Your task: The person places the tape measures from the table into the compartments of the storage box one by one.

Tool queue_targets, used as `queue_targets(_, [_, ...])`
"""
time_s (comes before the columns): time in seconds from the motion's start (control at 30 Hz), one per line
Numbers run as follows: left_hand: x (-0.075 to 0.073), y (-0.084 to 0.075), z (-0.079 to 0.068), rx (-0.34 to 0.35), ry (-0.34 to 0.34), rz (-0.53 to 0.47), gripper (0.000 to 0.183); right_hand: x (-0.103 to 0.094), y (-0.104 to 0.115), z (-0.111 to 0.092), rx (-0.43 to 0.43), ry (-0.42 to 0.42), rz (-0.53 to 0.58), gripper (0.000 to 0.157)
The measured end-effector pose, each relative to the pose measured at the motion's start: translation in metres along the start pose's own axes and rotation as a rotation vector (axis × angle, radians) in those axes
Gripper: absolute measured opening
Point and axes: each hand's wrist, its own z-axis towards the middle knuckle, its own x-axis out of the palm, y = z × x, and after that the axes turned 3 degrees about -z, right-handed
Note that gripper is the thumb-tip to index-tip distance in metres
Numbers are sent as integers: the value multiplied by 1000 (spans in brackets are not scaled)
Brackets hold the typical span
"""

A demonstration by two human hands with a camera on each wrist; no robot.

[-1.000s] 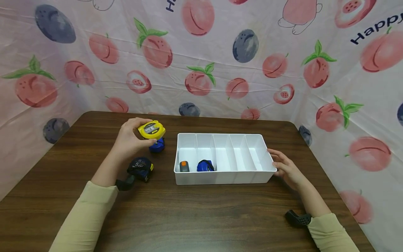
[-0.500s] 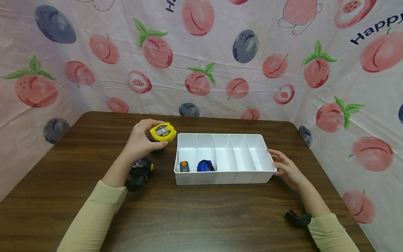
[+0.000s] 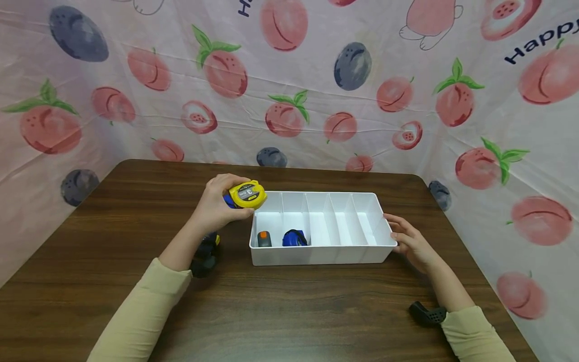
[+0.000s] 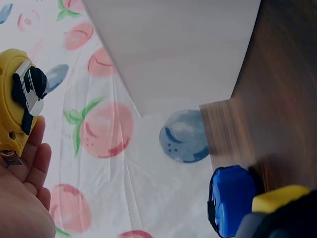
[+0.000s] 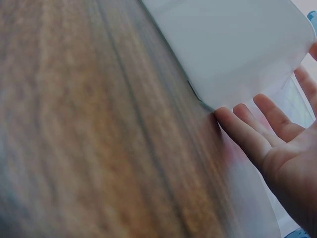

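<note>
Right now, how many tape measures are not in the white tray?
3: a yellow one in the left hand, a blue one on the table, a dark one partly hidden by the left arm. More may be hidden.

The tray point(image 3: 323, 255) holds 1 item point(image 3: 264, 240) in each of its 2 leftmost compartments point(image 3: 296, 217).

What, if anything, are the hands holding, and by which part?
The left hand pinches the yellow tape measure by its case's edges; the right hand touches one end of the white tray.
</note>
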Motion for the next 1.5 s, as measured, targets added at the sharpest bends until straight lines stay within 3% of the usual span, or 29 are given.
queue_targets(0.37, [12, -8, 0, 38, 17, 0, 60, 2, 0, -2, 12, -16, -16, 41])
queue_targets(0.77, [28, -17, 0, 125, 31, -15, 59, 0, 0, -3, 18, -16, -13, 40])
queue_targets(1.2, [48, -30, -1, 48, 65, -63, 60, -1, 0, -3, 27, -17, -22, 41])
queue_targets(1.5, [60, -34, 0, 55, 101, -90, 58, -1, 0, -3, 15, -13, -18, 41])
